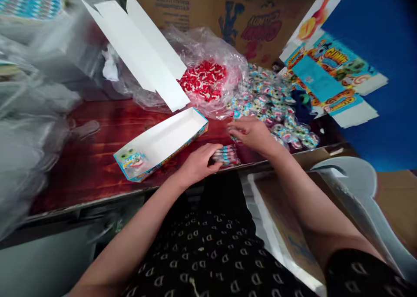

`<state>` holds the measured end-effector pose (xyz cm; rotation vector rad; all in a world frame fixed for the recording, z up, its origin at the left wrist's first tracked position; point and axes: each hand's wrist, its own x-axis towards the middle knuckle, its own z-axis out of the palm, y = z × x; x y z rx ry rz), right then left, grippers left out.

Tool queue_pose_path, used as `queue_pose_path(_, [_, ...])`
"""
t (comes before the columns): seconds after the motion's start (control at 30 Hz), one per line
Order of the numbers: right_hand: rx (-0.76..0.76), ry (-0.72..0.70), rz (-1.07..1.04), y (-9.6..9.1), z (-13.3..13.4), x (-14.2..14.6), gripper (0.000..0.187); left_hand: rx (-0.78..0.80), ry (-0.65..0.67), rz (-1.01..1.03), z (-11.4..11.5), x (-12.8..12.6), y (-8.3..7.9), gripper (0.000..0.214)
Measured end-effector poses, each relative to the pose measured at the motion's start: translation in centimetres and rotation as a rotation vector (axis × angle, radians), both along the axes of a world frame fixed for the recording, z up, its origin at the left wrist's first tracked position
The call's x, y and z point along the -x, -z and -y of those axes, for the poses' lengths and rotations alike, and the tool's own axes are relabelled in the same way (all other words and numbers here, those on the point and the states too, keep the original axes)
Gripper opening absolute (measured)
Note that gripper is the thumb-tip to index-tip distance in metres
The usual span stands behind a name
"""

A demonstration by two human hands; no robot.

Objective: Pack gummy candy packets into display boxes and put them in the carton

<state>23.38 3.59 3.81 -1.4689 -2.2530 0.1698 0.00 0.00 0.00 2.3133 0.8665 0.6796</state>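
Observation:
My left hand point(198, 162) rests on the dark red table point(87, 162) near its front edge, fingers curled round a short stack of wrapped candies point(226, 155). My right hand point(249, 133) reaches into the near edge of a heap of small round wrapped candies point(273, 106), fingers bent and pinching a packet there. An open white display box point(163, 143) with blue printed sides lies left of my hands, its long lid point(143, 54) flipped back. One or two candy packets point(133, 159) sit at its near end.
A clear plastic bag of red candies point(205, 80) lies behind the box. A large brown carton point(228, 14) stands at the back. Flat printed box blanks point(335, 75) lean at the right. Crumpled clear plastic point(29, 127) fills the left. A grey chair point(365, 193) stands at right.

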Motion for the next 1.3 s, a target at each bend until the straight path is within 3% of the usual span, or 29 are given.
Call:
queue_pose_path(0.13, [0.236,-0.072,-0.13,1.0,0.2,1.8,0.028,0.025,-0.056,0.023,0.2,0.0,0.4,0.05])
queue_pose_path(0.37, [0.437,0.078,-0.49,0.6,2.9,1.5,0.047,0.067,-0.074,0.036,0.3,0.2,0.1,0.042])
queue_pose_path(0.67, [0.412,0.009,-0.583,1.5,3.4,3.2,0.042,0.006,-0.046,0.056,0.1,0.0,0.4,0.046])
queue_pose_path(0.87, [0.469,0.235,-1.091,3.1,4.9,2.9,0.042,0.028,-0.059,0.101,0.2,-0.1,0.2,0.045])
queue_pose_path(1.0, [0.404,0.261,-1.007,3.8,6.7,3.8,0.043,0.023,-0.089,0.072,0.3,-0.2,0.2,0.057])
queue_pose_path(1.13, [0.335,0.226,-0.855,3.1,7.1,3.9,0.044,0.009,-0.088,0.041,0.2,-0.2,0.1,0.059])
queue_pose_path(1.3, [0.475,-0.021,-0.632,1.6,6.6,1.3,0.053,0.027,-0.082,0.025,0.1,-0.2,0.1,0.056])
